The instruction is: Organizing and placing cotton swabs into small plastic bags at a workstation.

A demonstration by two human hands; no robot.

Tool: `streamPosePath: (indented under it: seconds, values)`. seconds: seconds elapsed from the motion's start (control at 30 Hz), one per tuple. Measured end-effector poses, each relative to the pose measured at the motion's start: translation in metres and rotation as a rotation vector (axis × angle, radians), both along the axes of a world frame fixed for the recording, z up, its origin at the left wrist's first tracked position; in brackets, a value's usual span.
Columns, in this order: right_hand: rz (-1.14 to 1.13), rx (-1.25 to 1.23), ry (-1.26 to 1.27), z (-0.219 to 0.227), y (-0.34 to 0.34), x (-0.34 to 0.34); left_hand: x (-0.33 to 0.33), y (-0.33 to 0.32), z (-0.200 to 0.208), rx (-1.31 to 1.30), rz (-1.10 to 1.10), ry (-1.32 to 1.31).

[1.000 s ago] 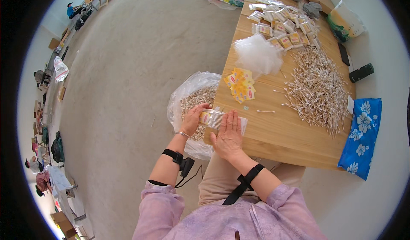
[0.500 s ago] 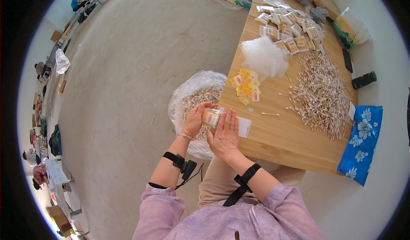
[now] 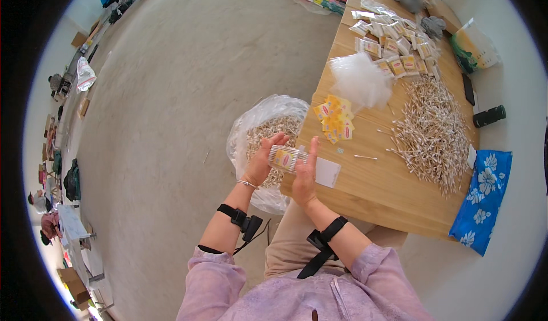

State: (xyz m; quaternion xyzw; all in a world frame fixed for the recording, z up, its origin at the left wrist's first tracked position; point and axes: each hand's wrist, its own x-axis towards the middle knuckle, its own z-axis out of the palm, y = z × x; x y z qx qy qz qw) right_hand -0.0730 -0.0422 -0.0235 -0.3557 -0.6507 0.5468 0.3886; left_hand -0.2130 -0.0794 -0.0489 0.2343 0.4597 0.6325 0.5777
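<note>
- Left hand [image 3: 261, 161] grips a clear packet [image 3: 282, 158] of cotton swabs, yellow card showing, by the table's [image 3: 394, 201] left edge.
- Right hand [image 3: 305, 175] straight-fingered, turned on edge, at the packet's right end; can't tell from here whether it presses.
- White rectangle [image 3: 327, 172] on the wood just right of that hand.
- Farther off: loose yellow cards [image 3: 337, 118], then flat clear bags [image 3: 362, 81], then many filled packets [image 3: 399, 41].
- Big loose swab heap [image 3: 431, 135] to the right; one stray swab [image 3: 366, 157] nearer.
- Blue flowered pouch [image 3: 482, 201] hangs over the near right corner.
- Floor, left: open plastic sack [image 3: 240, 132] of swabs.
</note>
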Motion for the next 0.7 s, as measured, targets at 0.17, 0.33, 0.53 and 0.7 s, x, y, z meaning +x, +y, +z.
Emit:
streamPosePath:
  seconds: [0.17, 0.33, 0.53, 0.7]
  values:
    - [0.003, -0.001, 0.018, 0.003, -0.007, -0.015, 0.002, 0.000, 0.005, 0.008, -0.013, 0.077]
    - [-0.052, 0.125, -0.046, -0.009, -0.006, -0.025, 0.002, 0.005, -0.003, 0.000, -0.057, 0.199]
    - [0.069, 0.271, -0.033, -0.003, 0.015, -0.003, 0.000, 0.002, -0.012, -0.118, 0.017, 0.374]
    - [-0.539, 0.519, -0.883, -0.003, 0.126, 0.093, 0.007, 0.002, 0.003, -0.210, 0.416, 1.124]
